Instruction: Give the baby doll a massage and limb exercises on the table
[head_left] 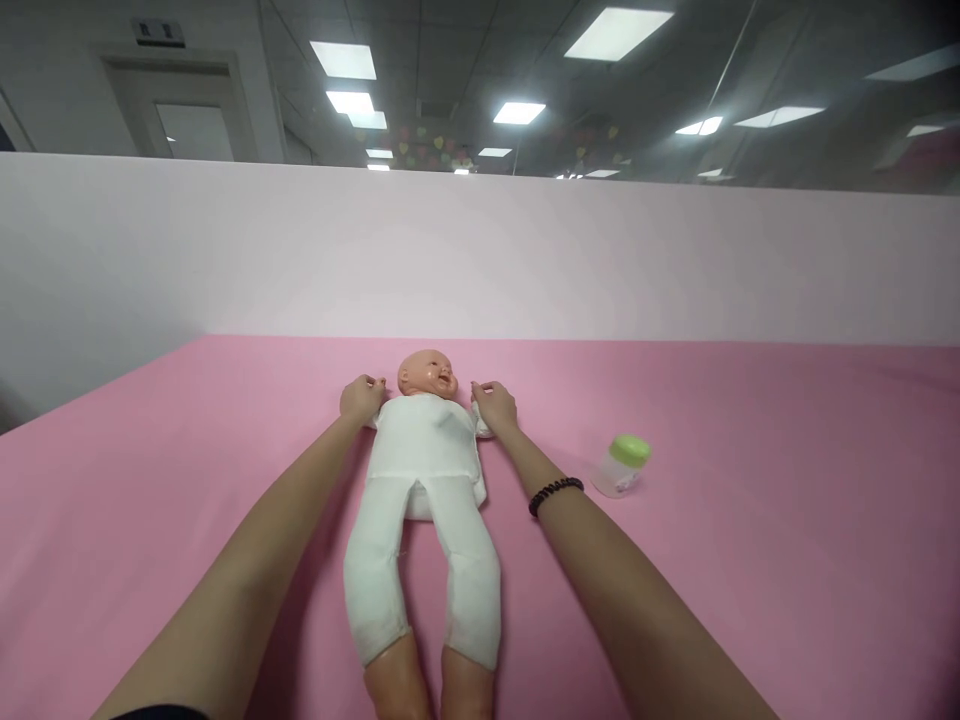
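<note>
The left hand (362, 397) is curled at the shoulder of a plastic baby doll with a soft white cloth body (426, 470), its fingers bent down onto the doll's upper arm. The right hand (495, 405) mirrors it at the other shoulder, fingers closed over the white cloth of that arm; how tight either grip is cannot be told. A black beaded bracelet (555, 493) circles the right wrist. The doll lies on its back on a pink cloth-covered surface (150, 480), head away from the person, bare feet nearest. To the right of the doll, well apart from it, a small clear bottle with a green cap (622, 464) lies tilted. Beyond the doll's head stands a pale pink partition wall (480, 260).
</note>
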